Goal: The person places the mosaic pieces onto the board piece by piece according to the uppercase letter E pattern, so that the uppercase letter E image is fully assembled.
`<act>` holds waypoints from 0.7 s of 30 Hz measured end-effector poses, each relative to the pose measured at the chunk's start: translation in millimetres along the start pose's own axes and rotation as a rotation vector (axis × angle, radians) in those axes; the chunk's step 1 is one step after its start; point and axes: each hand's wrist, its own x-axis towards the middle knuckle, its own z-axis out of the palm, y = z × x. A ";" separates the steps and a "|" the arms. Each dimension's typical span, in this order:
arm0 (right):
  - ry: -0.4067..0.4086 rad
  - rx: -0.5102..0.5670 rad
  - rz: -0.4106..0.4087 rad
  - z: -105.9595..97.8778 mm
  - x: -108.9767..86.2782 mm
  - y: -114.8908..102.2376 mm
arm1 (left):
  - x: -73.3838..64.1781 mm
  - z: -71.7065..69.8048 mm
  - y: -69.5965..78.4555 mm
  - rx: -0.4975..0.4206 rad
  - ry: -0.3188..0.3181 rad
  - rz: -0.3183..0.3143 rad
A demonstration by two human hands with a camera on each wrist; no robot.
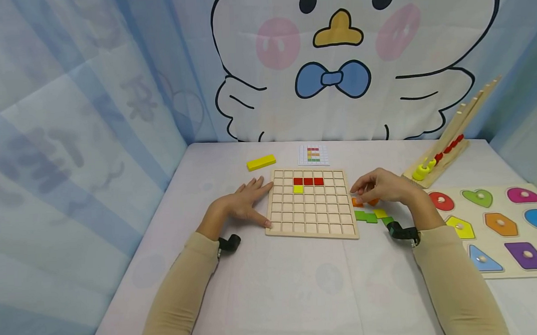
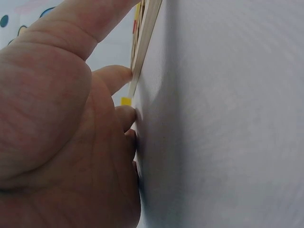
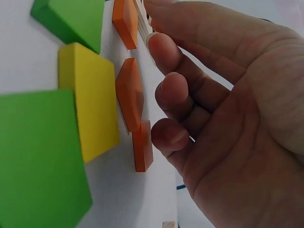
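Note:
A square wooden grid board (image 1: 311, 225) lies on the table, with three red tiles (image 1: 308, 182) in a row and one yellow tile (image 1: 298, 189) below the leftmost. My left hand (image 1: 247, 198) rests at its left edge, fingers spread and thumb (image 2: 95, 23) at the near corner. Just off the right edge, my right hand (image 1: 379, 186) hovers over orange tiles (image 3: 129, 92), its fingers (image 3: 173, 90) loosely bent. Three orange tiles show on the table beside the fingertips in the right wrist view. Near them lie green tiles (image 3: 38, 161) and another yellow tile (image 3: 95, 104).
Behind the board are a printed pattern card (image 1: 314, 155) and a long yellow block (image 1: 261, 162). To the right stands a wooden frame with beads (image 1: 447, 129), with a knobbed shape puzzle (image 1: 495, 197) in front of it. A curtain (image 1: 266, 112) hangs along the back.

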 end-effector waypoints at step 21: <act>0.000 -0.030 0.001 6.4 4.7 2.2 | 1.3 0.8 -1.2 0.006 0.009 0.005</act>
